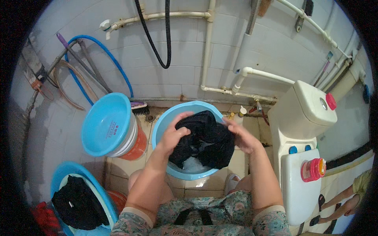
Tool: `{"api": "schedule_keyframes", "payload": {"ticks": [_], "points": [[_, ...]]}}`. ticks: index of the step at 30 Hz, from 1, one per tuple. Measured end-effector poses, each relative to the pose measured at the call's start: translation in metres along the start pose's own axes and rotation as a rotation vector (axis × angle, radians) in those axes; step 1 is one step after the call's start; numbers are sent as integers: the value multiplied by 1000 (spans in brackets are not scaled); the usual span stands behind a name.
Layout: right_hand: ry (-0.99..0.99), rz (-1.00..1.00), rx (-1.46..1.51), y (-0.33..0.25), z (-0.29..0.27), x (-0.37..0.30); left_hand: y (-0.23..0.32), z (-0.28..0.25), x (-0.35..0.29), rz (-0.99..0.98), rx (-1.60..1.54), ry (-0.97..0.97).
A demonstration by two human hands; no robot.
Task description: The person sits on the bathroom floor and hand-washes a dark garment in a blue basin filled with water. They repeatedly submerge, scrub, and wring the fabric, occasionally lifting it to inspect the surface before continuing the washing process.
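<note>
A light blue basin [190, 176] stands on the tiled floor in front of me, with whitish, sudsy water [193, 165] at its near side. Over it I hold up a bunched, dark, wet-looking black garment [206, 135]; its exact kind cannot be made out. My left hand [174, 133] grips its left side, thumb on top and fingers curled behind the cloth. My right hand [243, 137] has hold of the right edge, some of its fingers hidden by the fabric. The lower folds hang into the basin near the water.
At left, a blue basin [94, 145] sits on stacked buckets [136, 143]; nearer, another blue tub [65, 169] holds black clothing [78, 204]. A brush [139, 108] lies by the wall. On my right stands a toilet [301, 196] bearing a red jar [311, 171]. Another person's legs [342, 200] show far right.
</note>
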State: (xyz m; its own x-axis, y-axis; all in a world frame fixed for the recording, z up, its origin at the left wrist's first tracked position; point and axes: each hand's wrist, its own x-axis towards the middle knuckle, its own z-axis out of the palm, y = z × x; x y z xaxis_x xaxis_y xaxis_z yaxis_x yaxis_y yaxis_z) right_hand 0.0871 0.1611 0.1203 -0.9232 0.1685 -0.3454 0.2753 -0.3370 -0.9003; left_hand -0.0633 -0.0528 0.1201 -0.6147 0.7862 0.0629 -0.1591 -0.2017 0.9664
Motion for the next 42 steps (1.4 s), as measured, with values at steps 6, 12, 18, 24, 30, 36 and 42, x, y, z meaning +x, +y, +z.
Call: {"api": "schedule_keyframes", "payload": {"ticks": [6, 12, 18, 24, 30, 36, 42], "points": [[-165, 43, -177, 27, 57, -3, -17, 16, 10, 140, 382, 29], [202, -59, 14, 5, 27, 4, -40, 1, 11, 123, 719, 150], [266, -195, -220, 8, 31, 6, -77, 12, 5, -583, -468, 65], [-199, -180, -208, -16, 36, -30, -74, 10, 11, -404, -912, -149], [-203, -324, -134, -20, 20, -26, -44, 33, 10, -475, -921, 66], [262, -676, -1123, 5, 103, -41, -63, 22, 25, -370, -785, 276], [568, -361, -1316, 26, 105, 17, -153, 35, 1, -323, -1152, 210]]}}
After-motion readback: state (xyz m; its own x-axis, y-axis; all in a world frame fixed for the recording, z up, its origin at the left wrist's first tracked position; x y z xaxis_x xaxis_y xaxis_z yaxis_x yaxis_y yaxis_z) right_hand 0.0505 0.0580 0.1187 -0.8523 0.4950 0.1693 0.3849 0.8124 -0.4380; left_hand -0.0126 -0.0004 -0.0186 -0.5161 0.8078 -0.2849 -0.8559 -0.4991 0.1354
